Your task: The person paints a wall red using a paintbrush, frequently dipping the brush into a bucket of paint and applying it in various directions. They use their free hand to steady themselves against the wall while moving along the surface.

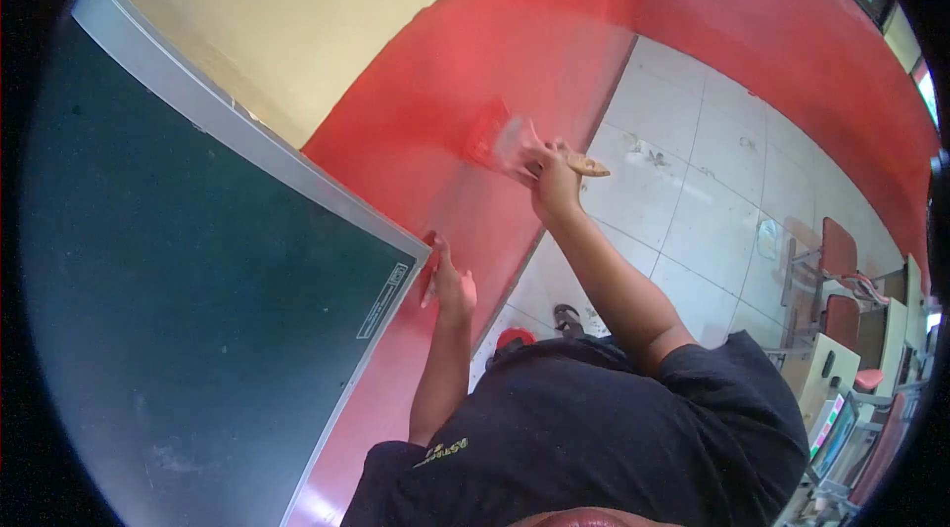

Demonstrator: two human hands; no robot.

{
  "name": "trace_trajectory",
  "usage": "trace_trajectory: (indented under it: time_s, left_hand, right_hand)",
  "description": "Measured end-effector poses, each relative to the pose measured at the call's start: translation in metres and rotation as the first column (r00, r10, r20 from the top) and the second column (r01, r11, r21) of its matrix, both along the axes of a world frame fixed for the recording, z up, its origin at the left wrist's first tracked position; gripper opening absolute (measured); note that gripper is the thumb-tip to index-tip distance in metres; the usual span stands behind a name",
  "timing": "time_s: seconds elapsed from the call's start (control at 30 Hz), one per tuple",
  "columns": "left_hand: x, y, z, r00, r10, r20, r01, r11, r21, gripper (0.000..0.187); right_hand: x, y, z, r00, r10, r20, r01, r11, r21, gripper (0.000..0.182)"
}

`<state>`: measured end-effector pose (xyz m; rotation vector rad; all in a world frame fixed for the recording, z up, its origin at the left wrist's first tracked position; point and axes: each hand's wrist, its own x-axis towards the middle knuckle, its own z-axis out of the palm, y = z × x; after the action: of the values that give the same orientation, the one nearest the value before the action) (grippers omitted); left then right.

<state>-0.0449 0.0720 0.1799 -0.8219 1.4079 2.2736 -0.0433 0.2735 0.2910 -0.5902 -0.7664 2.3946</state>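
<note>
My right hand [556, 181] is closed around the wooden handle of a wide paintbrush [515, 143]. The brush's red-coated bristles press against the red wall [539, 42], where the paint around them looks wet and glossy. Lower and to the left, my left hand [451, 282] has its fingers spread against or very near the wall, beside the corner of a dark green chalkboard [198, 309]. It holds nothing that I can see. The chalkboard has a light metal frame, and a cream upper wall [297, 12] meets the red along a diagonal edge.
A red bucket [515, 337], partly hidden by my body, stands on the floor near my foot [567, 319]. White floor tiles [683, 200] with smudges run along the wall's base. Red chairs [839, 248] and desks [826, 369] line the right side.
</note>
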Motion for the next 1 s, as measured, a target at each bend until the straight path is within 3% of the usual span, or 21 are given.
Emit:
trace_trajectory:
  time_s: [0.03, 0.07, 0.1, 0.13, 0.2, 0.27, 0.33, 0.43, 0.47, 0.53, 0.6, 0.67, 0.77, 0.87, 0.93, 1.0]
  left_hand:
    - [0.003, -0.002, -0.001, 1.0, 0.008, 0.0, -0.008, 0.999, 0.04, 0.152]
    - [0.005, -0.004, -0.002, 1.0, 0.015, 0.001, -0.015, 0.997, 0.079, 0.152]
    - [0.006, 0.0, 0.004, 0.999, 0.026, 0.021, -0.027, 0.997, 0.069, 0.153]
    - [0.005, 0.003, 0.008, 0.999, 0.035, 0.042, -0.038, 0.998, 0.058, 0.154]
    - [0.005, 0.002, 0.008, 1.0, 0.013, 0.006, -0.014, 0.995, 0.099, 0.153]
    - [0.005, 0.0, 0.006, 1.0, -0.002, -0.024, 0.005, 0.991, 0.134, 0.153]
    - [0.006, 0.004, 0.006, 0.996, 0.085, 0.005, -0.085, 0.988, 0.128, 0.148]
    - [0.003, 0.001, 0.0, 0.999, 0.028, -0.046, -0.022, 0.991, 0.131, 0.143]
    - [0.004, 0.0, -0.002, 0.998, 0.03, -0.046, -0.024, 0.991, 0.129, 0.143]
    - [0.004, 0.001, 0.003, 0.999, 0.043, -0.01, -0.042, 0.99, 0.132, 0.143]
    - [0.001, 0.0, -0.001, 0.999, 0.037, -0.023, -0.033, 0.989, 0.144, 0.143]
    - [-0.002, -0.006, -0.015, 0.999, 0.028, -0.029, -0.024, 0.989, 0.148, 0.143]
    - [-0.005, -0.005, -0.02, 0.999, -0.037, -0.001, 0.037, 0.991, 0.13, 0.136]
    - [0.007, 0.01, 0.012, 0.998, 0.065, -0.013, -0.064, 0.995, 0.071, 0.138]
    - [0.006, 0.012, 0.009, 0.981, 0.193, 0.016, -0.193, 0.979, 0.064, 0.148]
    - [0.001, 0.005, -0.003, 0.992, 0.125, 0.003, -0.125, 0.988, 0.088, 0.146]
  right_hand:
    - [0.005, 0.0, -0.026, 1.0, 0.002, 0.01, -0.002, 1.0, -0.011, 0.026]
    - [0.008, 0.0, -0.046, 0.987, -0.018, 0.158, 0.02, 1.0, -0.012, 0.026]
    - [0.011, -0.001, -0.042, 0.954, -0.04, 0.295, 0.044, 0.999, -0.007, 0.026]
    - [0.005, -0.006, -0.038, 0.954, -0.09, 0.287, 0.102, 0.994, -0.027, 0.026]
    - [-0.004, -0.009, -0.005, 0.995, -0.035, 0.096, 0.018, 0.984, 0.176, 0.024]
    - [-0.011, -0.003, 0.053, 0.985, -0.017, -0.174, 0.04, 0.991, 0.128, 0.025]
    - [0.002, 0.002, 0.112, 0.914, -0.03, -0.405, 0.083, 0.99, 0.113, 0.025]
    - [0.0, 0.004, 0.13, 0.87, -0.039, -0.492, 0.088, 0.993, 0.078, 0.026]
    - [-0.005, 0.003, 0.111, 0.87, -0.038, -0.492, 0.086, 0.993, 0.076, 0.026]
    - [-0.027, 0.002, 0.029, 0.92, 0.016, -0.392, -0.043, 0.997, -0.061, 0.027]
    - [-0.015, 0.013, -0.05, 0.985, 0.054, -0.165, -0.058, 0.998, -0.022, 0.027]
    - [0.0, 0.009, -0.078, 0.986, -0.016, 0.169, 0.033, 0.994, -0.103, 0.029]
    - [0.004, 0.001, -0.068, 0.978, 0.059, 0.199, -0.036, 0.993, -0.116, 0.029]
    - [0.003, -0.008, 0.038, 0.968, 0.025, -0.251, -0.019, 0.999, 0.025, 0.025]
    - [0.008, 0.002, 0.095, 0.841, 0.056, -0.538, -0.037, 0.998, 0.046, 0.025]
    - [0.004, 0.014, 0.11, 0.811, 0.051, -0.583, -0.008, 0.997, 0.077, 0.026]
